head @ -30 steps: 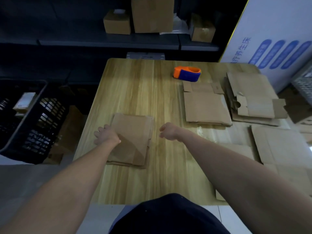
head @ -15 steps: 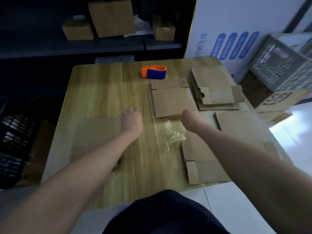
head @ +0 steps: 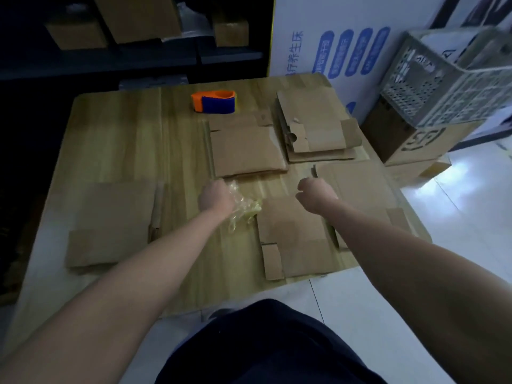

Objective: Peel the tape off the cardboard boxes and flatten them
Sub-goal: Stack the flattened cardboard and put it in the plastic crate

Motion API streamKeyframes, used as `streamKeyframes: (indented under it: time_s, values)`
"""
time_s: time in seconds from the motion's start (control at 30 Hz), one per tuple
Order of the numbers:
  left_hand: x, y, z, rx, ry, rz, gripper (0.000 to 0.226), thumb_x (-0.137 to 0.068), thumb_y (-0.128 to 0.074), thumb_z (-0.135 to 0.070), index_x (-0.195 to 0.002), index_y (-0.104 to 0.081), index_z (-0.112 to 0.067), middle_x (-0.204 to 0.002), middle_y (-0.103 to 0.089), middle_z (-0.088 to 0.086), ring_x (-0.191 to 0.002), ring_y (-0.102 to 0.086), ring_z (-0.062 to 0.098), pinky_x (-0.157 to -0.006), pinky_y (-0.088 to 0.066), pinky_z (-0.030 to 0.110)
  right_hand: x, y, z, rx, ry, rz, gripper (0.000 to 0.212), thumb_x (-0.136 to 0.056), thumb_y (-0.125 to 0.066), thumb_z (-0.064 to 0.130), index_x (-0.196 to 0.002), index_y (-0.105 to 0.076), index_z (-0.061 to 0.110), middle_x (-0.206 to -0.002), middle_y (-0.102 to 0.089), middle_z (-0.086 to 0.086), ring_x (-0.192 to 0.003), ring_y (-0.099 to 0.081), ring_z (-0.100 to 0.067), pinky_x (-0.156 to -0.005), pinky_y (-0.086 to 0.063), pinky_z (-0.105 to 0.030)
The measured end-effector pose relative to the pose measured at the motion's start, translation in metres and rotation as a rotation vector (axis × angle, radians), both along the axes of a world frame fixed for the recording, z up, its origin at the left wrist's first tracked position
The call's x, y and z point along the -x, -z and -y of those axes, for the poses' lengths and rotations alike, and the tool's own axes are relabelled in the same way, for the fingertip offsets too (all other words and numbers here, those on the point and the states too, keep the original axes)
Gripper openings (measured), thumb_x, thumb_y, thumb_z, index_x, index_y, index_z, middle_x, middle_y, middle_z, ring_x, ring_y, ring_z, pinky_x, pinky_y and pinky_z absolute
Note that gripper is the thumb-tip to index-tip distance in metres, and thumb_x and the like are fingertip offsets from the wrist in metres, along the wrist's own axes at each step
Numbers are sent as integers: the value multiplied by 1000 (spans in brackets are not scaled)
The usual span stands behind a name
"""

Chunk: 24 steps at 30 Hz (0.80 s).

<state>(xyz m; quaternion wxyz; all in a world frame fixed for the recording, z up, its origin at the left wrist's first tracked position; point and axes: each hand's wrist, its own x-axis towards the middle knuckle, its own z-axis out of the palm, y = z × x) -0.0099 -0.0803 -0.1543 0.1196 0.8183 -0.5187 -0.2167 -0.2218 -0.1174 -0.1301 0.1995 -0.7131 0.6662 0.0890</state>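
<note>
Head view: wooden tabletop (head: 116, 134), contents listed. A crumpled wad of peeled tape (head: 246, 210) is found at the middle of the tabletop and is touched by the left grip (head: 216, 198). Whether it is grasped cannot be told, as the fingers are hidden. The right grip (head: 315, 195) is clenched with nothing seen in it, and is held above the near flattened box (head: 299, 239) at the near right corner. Other flattened cardboard is laid out:
- a left sheet (head: 110, 225) by the left edge
- a centre sheet (head: 246, 148) just beyond the wad
- a far stack (head: 315, 126) toward the far right corner

An orange-and-blue tape dispenser (head: 214, 102) is placed near the far edge. A grey crate (head: 448, 79) is stacked on a printed carton (head: 410, 139) beside the right edge.
</note>
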Motion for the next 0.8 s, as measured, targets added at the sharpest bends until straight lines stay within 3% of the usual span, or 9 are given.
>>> streamKeyframes:
  time_s: [0.13, 0.23, 0.3, 0.4, 0.5, 0.6, 0.7, 0.8]
  values:
    - [-57, 2, -16, 165, -189, -234, 22, -87, -61, -10, -107, -62, 0, -111, -64, 16, -104, -59, 30, -84, -44, 31, -67, -8, 4, 73, -149, 96, 29, -97, -45, 18, -121, -57, 7, -114, -62, -15, -101, -60, -32, -71, -45, -30]
    - [-101, 4, -37, 231, -285, -250, 18, -87, -60, -9, -103, -64, -2, -108, -66, 14, -102, -60, 29, -83, -43, 29, -136, -12, -4, 81, -289, 157, 29, -95, -45, 18, -119, -58, 6, -111, -63, -17, -100, -61, -35, -69, -43, -29]
    - [-140, 13, -51, 181, -403, -191, 24, -85, -62, -13, -107, -63, -3, -113, -64, 16, -107, -58, 32, -89, -45, 34, -181, -10, -15, 39, -366, 201, 32, -95, -45, 19, -121, -58, 6, -118, -61, -16, -107, -59, -35, -77, -46, -32]
    - [-198, 27, -76, -28, -536, -35, 58, -83, -67, -30, -129, -47, -2, -132, -49, 22, -123, -45, 37, -101, -41, 42, -236, -4, -33, -67, -460, 209, 38, -96, -45, 21, -131, -51, 7, -130, -56, -15, -115, -55, -33, -89, -48, -35]
    - [-236, 33, -92, -151, -579, -63, 78, -83, -69, -39, -141, -32, -3, -143, -35, 19, -132, -34, 36, -107, -33, 43, -274, 3, -48, -173, -554, 156, 49, -99, -44, 24, -143, -37, 5, -141, -48, -16, -127, -48, -32, -99, -43, -36]
    - [-260, 40, -93, -195, -642, -162, 80, -80, -71, -41, -139, -35, -2, -142, -39, 19, -130, -39, 37, -105, -36, 43, -298, 13, -55, -290, -556, 126, 62, -98, -48, 31, -148, -23, 3, -149, -38, -16, -135, -38, -32, -107, -35, -37]
    - [-275, 47, -90, -162, -661, -238, 68, -78, -72, -43, -128, -50, -2, -132, -53, 19, -119, -51, 38, -96, -47, 44, -312, 23, -56, -404, -540, 123, 75, -99, -48, 35, -152, -5, 2, -156, -25, -14, -141, -29, -30, -114, -27, -41]
    - [-278, 46, -89, -157, -689, -226, 70, -78, -71, -46, -128, -51, -2, -132, -52, 19, -122, -47, 38, -95, -46, 42, -316, 22, -56, -455, -545, 138, 72, -100, -45, 33, -151, -5, 0, -158, -15, -14, -143, -23, -31, -115, -22, -38]
